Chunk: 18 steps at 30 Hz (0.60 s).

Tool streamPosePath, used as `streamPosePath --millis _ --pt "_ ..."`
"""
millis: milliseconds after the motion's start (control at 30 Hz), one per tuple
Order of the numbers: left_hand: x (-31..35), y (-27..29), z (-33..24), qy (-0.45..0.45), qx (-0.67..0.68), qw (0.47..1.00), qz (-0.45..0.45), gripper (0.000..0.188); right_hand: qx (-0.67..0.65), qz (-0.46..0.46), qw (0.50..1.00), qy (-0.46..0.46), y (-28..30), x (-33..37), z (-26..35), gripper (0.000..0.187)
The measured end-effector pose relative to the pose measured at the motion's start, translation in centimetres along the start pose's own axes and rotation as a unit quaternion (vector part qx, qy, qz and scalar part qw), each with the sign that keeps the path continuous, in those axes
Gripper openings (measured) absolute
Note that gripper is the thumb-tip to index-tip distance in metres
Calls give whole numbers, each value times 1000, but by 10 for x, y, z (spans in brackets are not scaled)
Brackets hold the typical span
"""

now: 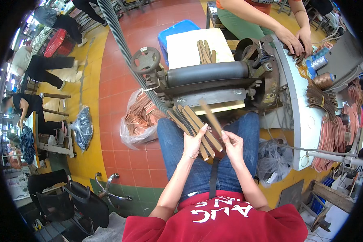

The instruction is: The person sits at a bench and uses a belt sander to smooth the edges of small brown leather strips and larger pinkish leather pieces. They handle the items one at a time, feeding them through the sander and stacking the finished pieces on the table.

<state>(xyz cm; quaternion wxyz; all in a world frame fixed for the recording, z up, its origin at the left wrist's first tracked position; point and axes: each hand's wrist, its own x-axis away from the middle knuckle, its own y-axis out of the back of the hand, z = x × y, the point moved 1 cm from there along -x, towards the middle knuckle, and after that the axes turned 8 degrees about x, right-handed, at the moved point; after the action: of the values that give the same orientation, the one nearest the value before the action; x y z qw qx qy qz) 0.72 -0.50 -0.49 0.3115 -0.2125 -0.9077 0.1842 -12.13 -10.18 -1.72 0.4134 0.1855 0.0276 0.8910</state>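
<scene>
Clear bag (139, 115): one, filled with pinkish-brown pieces, on the red floor (113, 97).
Handwheel (146, 60): one, round, just beside one ribbed grey hose (123, 42).
Left grip (193, 144): one hand, clasping a fan of tan-and-dark strips (193, 117) above the lap; several, overlapping, exact count unclear.
White board (181, 48): one, bearing about four brown strips (205, 52).
Roller (207, 74): one, dark, set crosswise.
Right grip (232, 146): one hand, pinching a single strip (212, 119), blurred, near the fan.
Co-worker's hands (292, 42): two, on dark pieces at the bench (300, 137).
Banded bundle (320, 101): one, dark brown, yellow band.
Thread spools (323, 80): at least three, blue and brown.
</scene>
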Motion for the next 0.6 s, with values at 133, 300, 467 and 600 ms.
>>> streamPosePath --millis 133,300,467,600 --pt "-4 17 -9 7 2 1000 -6 27 -91 -1 993 -77 -9 -23 -10 22" --pt "-1 15 1 48 68 996 22 24 -122 42 988 -90 -3 -78 0 38" --pt "5 10 -3 12 9 1000 6 23 108 -43 989 -90 -19 -75 18 88" --pt "-2 9 0 -1 10 1000 17 26 37 88 995 -11 -7 -12 15 51"
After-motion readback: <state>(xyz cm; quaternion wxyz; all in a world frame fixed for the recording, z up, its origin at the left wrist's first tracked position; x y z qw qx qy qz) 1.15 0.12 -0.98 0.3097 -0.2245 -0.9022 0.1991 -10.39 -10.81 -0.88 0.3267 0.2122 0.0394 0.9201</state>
